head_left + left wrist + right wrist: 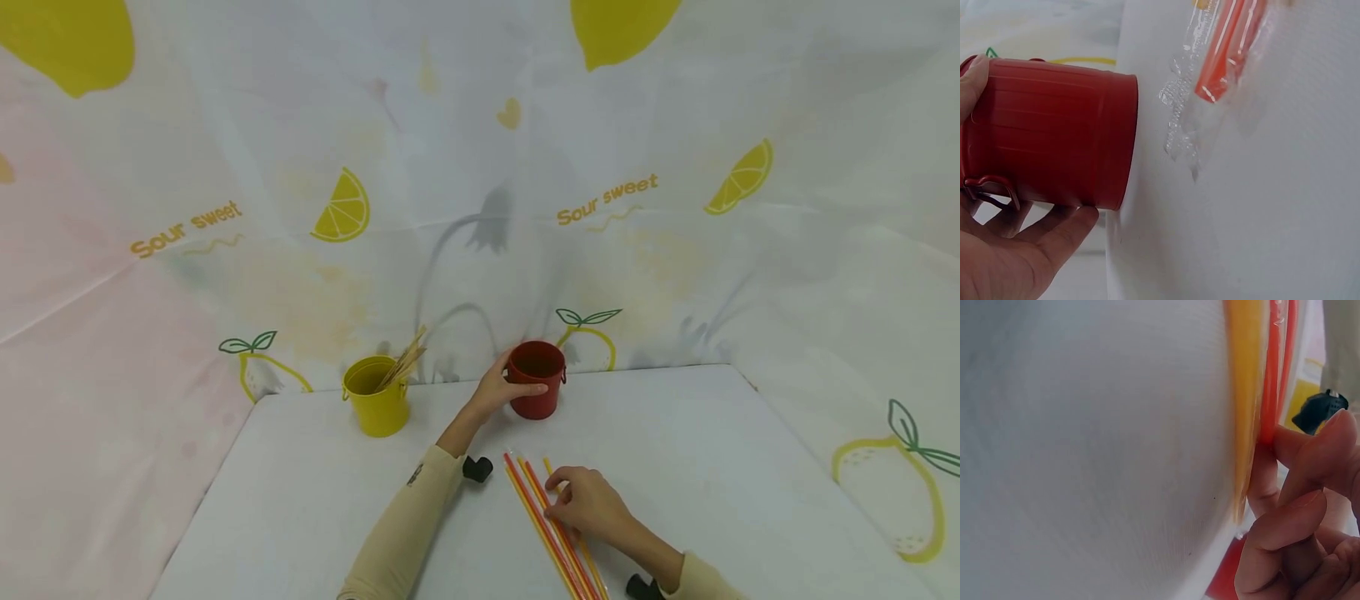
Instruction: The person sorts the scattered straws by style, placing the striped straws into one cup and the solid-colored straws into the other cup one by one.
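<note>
My left hand grips a small red metal bucket at the back of the table, its thumb across the front. In the left wrist view the bucket appears sideways, with fingers along its side. My right hand is at several orange and yellow plastic-wrapped straws lying on the table, its fingers bent and fingertips right at them. The right wrist view shows bent fingers beside a yellow straw and red-orange ones; I cannot tell whether they pinch one.
A yellow bucket with several thin tan sticks leaning in it stands at the back left. The white table meets a lemon-print backdrop along its far edge. Black devices are worn at both wrists.
</note>
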A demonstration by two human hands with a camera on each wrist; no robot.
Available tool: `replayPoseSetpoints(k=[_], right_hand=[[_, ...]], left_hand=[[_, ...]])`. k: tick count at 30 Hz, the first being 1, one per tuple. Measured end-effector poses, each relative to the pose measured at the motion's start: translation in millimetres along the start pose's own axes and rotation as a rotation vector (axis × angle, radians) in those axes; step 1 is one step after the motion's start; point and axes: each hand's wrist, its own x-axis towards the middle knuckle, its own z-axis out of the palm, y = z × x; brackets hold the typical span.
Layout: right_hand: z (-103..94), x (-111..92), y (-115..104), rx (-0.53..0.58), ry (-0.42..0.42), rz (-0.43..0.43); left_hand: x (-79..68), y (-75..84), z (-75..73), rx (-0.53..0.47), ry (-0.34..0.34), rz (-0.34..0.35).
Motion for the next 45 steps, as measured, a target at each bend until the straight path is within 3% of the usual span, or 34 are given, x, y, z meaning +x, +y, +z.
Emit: replayPoseSetpoints(k=[11,18,26,36,45], right_hand=[[-5.7,-0.2,4.9,0.071,-0.013,0.002],[-14.2,-4.3,5.5,0.081,0.014,-0.015],[-35.0,-11.2,-9.2,0.037,0.099,-0.069],[-59.8,-10.7,-25.7,0.070,0.228,-0.127],[-80.4,-8.5,-40.3,0.089,0.315,-0.122]], left_hand=[[-1.6,4.0,-0.2,0.009,0.003,-0.015],[-0.7,-1.4,-0.5,0.010,-0.005,0.009],[-1.2,-0.6,-0.2,0.025,0.000,0.010],[0.2,0.2,-1.9,0.012,0.009,-0.005],[-1.1,-0.5,-1.4,0.026,0.007,-0.031]])
